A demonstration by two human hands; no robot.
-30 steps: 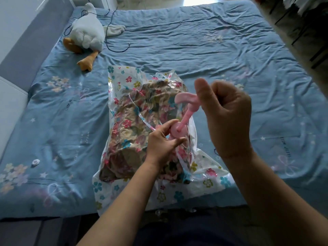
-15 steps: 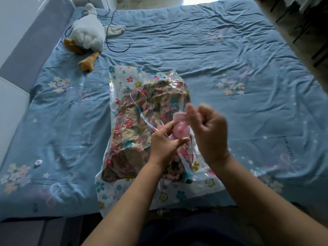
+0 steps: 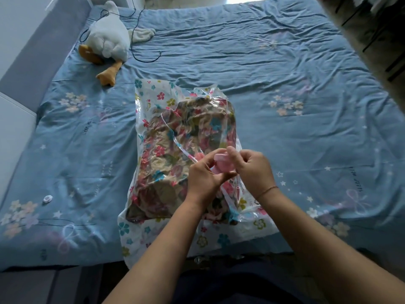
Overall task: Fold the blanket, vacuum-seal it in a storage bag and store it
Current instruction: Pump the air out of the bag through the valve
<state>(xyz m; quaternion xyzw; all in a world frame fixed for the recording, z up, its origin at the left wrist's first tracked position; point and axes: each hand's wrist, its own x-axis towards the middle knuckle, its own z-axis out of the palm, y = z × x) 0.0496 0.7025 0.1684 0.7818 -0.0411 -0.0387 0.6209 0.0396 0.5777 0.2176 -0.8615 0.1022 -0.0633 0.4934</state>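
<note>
A clear storage bag [image 3: 151, 99] printed with flowers lies on the blue bed, and a folded floral blanket [image 3: 175, 150] fills it. A pink hand pump [image 3: 222, 164] sits on the bag's right side, pressed low against the plastic. My left hand [image 3: 203, 176] grips the pump's lower part from the left. My right hand [image 3: 249, 165] is closed on the pump's top from the right. Most of the pump is hidden between my fingers.
A white plush duck [image 3: 109, 40] with orange feet lies at the far left of the bed [image 3: 285, 84], beside a thin black cable [image 3: 144, 58]. A small white cap [image 3: 47, 198] rests on the sheet at near left. A grey headboard [image 3: 32, 58] runs along the left.
My right hand has come down from its raised position, pushing the pump's pink handle down toward the bag. My left hand has stayed at the pump's base.
</note>
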